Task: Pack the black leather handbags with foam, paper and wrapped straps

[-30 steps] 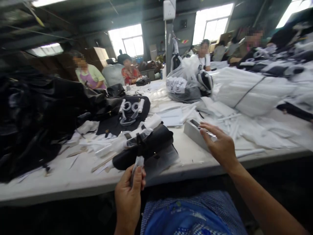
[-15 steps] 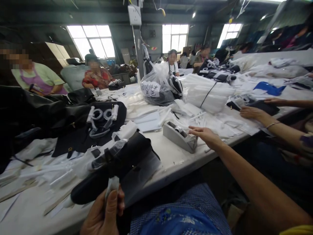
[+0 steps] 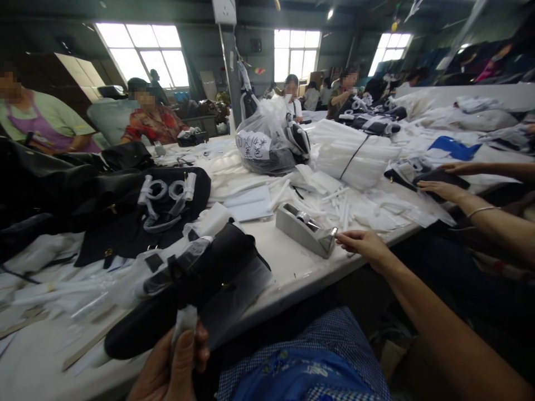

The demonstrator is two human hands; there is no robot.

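My left hand point(image 3: 175, 356) is closed, thumb on top, round a strap end wrapped in thin white material point(image 3: 185, 321). The strap belongs to a black handbag point(image 3: 209, 267) lying on its side at the table's front edge, its handle partly covered in clear film. At the front end of a grey tape dispenser point(image 3: 298, 231), my right hand point(image 3: 365, 248) has thumb and fingers pinched together. Between them is the end of the clear tape point(image 3: 330, 231), seen only faintly. The dispenser rests on the white table point(image 3: 288, 267).
Behind the handbag lies another black bag point(image 3: 196, 192) with wrapped handles. A clear sack point(image 3: 263, 139) and a strapped stack of white sheets point(image 3: 355, 156) stand mid-table. On the right, a co-worker's hands point(image 3: 443, 189) rest on a black bag. Other people sit across the table.
My right hand has gone from reaching over the dispenser with fingers stretched out to pinching at its front end. My left hand keeps its hold; the view has shifted slightly.
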